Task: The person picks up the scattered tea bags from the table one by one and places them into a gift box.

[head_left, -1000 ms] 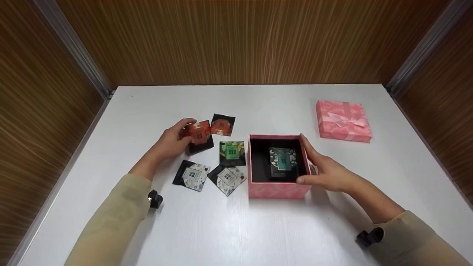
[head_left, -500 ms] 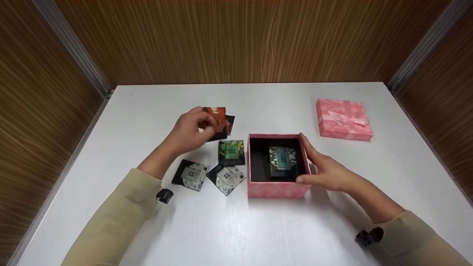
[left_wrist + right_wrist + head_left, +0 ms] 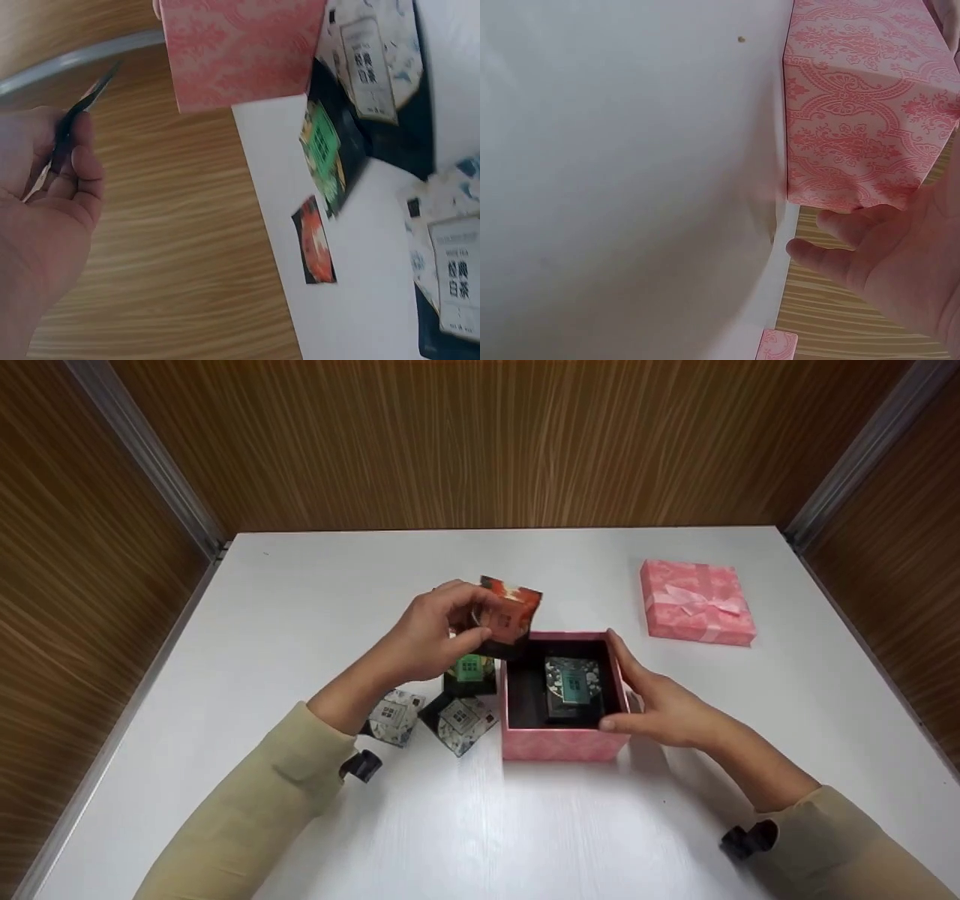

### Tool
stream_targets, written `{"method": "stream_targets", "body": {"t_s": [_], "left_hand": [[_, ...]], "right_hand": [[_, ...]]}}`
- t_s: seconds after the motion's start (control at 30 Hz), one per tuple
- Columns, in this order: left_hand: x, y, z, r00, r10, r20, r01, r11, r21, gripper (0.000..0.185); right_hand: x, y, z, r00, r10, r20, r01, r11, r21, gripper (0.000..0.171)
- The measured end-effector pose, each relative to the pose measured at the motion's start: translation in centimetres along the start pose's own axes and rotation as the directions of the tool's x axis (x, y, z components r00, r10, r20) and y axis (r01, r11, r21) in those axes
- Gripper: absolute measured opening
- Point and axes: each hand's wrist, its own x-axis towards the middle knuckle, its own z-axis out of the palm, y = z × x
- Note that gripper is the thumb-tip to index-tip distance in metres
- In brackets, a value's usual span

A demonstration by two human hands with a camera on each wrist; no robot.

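Note:
My left hand [image 3: 427, 637] pinches an orange-and-black tea sachet [image 3: 508, 619] between thumb and fingers, above the back left corner of a pink gift box [image 3: 566, 746]. In the left wrist view that sachet [image 3: 84, 103] shows nearly edge-on. Inside the box lies a dark green floral sachet [image 3: 574, 682]. My right hand [image 3: 667, 709] holds the box's right side, thumb at the front corner and a finger at the back one. Left of the box, a green sachet [image 3: 470, 671] lies partly under the left hand. A second orange sachet [image 3: 316, 244] is visible on the table in the left wrist view.
Two white floral sachets, one nearer the box [image 3: 461, 725] and one farther left [image 3: 394, 718], lie on the white table [image 3: 480, 825]. The pink lid [image 3: 697, 604] with its ribbon bow sits at the back right. Wood-grain panels [image 3: 480, 442] enclose the back and sides.
The left hand has picked up the orange sachet from the left and carried it rightward to the box's back left corner. The right hand and the box have stayed in place.

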Motion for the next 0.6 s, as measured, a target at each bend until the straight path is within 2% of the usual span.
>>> {"method": "stream_targets", "body": {"t_s": [0.2, 0.37, 0.6], "left_hand": [[0.5, 1.1, 1.2, 0.998, 0.041, 0.039, -0.04, 0.999, -0.017, 0.038], [0.9, 1.3, 2.5, 0.996, 0.074, 0.05, -0.076, 0.996, 0.048, 0.039], [1.3, 1.0, 4.7, 0.985, 0.083, 0.149, -0.105, 0.984, 0.143, 0.044]], "right_hand": [[0.1, 0.0, 0.0, 1.0, 0.003, 0.0, -0.003, 1.0, 0.005, 0.124], [0.1, -0.1, 0.0, 1.0, 0.005, 0.001, -0.005, 1.0, 0.007, 0.124], [0.0, -0.1, -0.1, 1.0, 0.015, 0.005, -0.015, 1.0, 0.005, 0.123]]}}
